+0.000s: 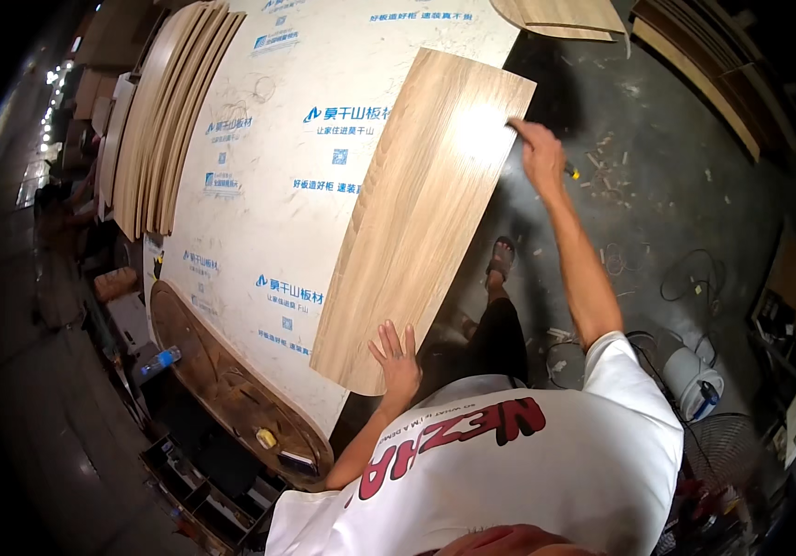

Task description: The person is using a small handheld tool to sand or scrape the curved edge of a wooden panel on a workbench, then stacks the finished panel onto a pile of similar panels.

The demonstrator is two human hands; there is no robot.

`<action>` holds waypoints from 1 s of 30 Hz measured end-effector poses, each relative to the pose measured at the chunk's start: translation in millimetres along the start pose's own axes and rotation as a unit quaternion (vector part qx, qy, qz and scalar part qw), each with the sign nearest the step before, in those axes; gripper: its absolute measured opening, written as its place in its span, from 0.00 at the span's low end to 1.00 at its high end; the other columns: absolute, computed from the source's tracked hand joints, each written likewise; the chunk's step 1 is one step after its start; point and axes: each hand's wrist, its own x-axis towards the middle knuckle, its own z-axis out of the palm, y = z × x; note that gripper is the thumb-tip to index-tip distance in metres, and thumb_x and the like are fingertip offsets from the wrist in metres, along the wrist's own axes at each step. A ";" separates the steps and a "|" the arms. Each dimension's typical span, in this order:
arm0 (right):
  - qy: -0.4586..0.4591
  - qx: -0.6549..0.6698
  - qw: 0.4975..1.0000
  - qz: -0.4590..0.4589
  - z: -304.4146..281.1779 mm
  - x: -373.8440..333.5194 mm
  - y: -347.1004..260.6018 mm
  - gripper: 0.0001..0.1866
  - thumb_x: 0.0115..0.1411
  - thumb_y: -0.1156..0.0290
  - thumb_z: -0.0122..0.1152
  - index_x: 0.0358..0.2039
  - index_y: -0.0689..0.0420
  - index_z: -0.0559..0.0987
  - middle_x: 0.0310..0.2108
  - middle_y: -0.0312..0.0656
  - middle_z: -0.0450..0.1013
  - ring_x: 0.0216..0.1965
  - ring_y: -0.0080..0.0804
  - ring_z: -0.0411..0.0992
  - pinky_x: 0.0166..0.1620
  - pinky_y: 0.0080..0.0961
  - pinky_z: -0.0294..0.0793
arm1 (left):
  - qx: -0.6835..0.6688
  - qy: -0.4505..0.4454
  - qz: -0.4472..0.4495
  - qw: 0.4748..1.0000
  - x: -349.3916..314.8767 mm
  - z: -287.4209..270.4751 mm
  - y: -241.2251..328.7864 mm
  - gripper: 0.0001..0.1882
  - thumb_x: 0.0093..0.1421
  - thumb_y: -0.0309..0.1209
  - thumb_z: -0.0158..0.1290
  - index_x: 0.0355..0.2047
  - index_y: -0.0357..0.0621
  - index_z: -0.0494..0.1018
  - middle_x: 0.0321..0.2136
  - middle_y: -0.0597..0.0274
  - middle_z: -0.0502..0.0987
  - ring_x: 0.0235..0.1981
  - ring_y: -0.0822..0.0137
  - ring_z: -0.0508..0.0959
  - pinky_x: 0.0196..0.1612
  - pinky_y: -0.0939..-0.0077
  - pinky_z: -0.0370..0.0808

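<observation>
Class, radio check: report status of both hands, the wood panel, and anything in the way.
Left hand flat on the near end of the wood-grain panel. Right hand at its far right edge, gripping a small tool, mostly hidden. Panel lies on the white printed board. Nothing blocking.

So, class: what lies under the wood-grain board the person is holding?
Under the wood-grain board lies a large white sheet with blue print. The covered part of that sheet can't be seen.

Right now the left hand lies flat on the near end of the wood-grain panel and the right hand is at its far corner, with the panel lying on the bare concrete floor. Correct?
Not quite. The head view shows the wood-grain panel lying on a large white printed board, overhanging its edge, not on the concrete floor. The rest holds: the left hand lies flat on the near end and the right hand is at the far corner.
</observation>
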 end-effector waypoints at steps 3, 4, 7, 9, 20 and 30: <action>-0.021 0.020 0.999 -0.023 -2.2 -67.5 -55.4 0.23 0.55 0.83 0.50 0.46 0.49 0.85 0.38 0.45 0.80 0.42 0.47 0.78 0.46 0.42 0.77 | -0.022 0.021 0.022 0.999 0.1 -2.4 -4.3 0.47 0.53 0.19 0.52 0.74 0.43 0.49 0.73 0.28 0.37 0.74 0.30 0.39 0.65 0.17 0.35; -0.024 0.034 0.999 -0.028 -4.2 -95.4 -79.5 0.23 0.54 0.84 0.49 0.44 0.51 0.85 0.37 0.46 0.80 0.42 0.47 0.77 0.47 0.42 0.77 | -0.025 0.039 0.039 0.998 -2.4 -2.4 -7.1 0.47 0.52 0.18 0.52 0.74 0.42 0.48 0.73 0.28 0.37 0.74 0.30 0.39 0.65 0.18 0.35; -0.074 0.076 0.994 -0.028 -8.0 -209.4 -147.6 0.23 0.51 0.83 0.48 0.43 0.52 0.85 0.38 0.48 0.81 0.42 0.49 0.78 0.49 0.46 0.76 | -0.028 0.040 0.040 0.998 -15.6 -2.0 -9.2 0.47 0.52 0.18 0.52 0.74 0.40 0.48 0.73 0.29 0.37 0.74 0.30 0.38 0.65 0.17 0.36; -0.190 0.135 0.972 -0.042 -25.4 -281.5 -197.5 0.25 0.53 0.84 0.50 0.50 0.53 0.83 0.40 0.49 0.81 0.43 0.50 0.78 0.50 0.44 0.76 | 0.007 0.044 0.027 0.999 -26.6 -4.4 -21.2 0.49 0.52 0.18 0.52 0.74 0.40 0.47 0.73 0.29 0.37 0.74 0.30 0.38 0.65 0.18 0.36; 0.161 0.410 0.764 0.471 -141.4 -239.3 -108.9 0.28 0.68 0.77 0.46 0.68 0.62 0.57 0.39 0.51 0.78 0.34 0.37 0.79 0.35 0.32 0.80 | -0.180 0.226 0.012 0.957 -49.0 -174.1 -78.5 0.18 0.69 0.30 0.52 0.57 0.40 0.73 0.43 0.38 0.81 0.41 0.41 0.83 0.44 0.58 0.80; -0.073 0.498 0.678 0.535 -14.5 -13.8 -49.8 0.07 0.67 0.78 0.49 0.42 0.64 0.73 0.33 0.51 0.76 0.30 0.38 0.76 0.32 0.35 0.81 | -0.104 0.265 -0.174 0.943 52.3 -238.8 -92.4 0.14 0.70 0.33 0.50 0.49 0.40 0.78 0.38 0.42 0.82 0.36 0.41 0.82 0.39 0.55 0.79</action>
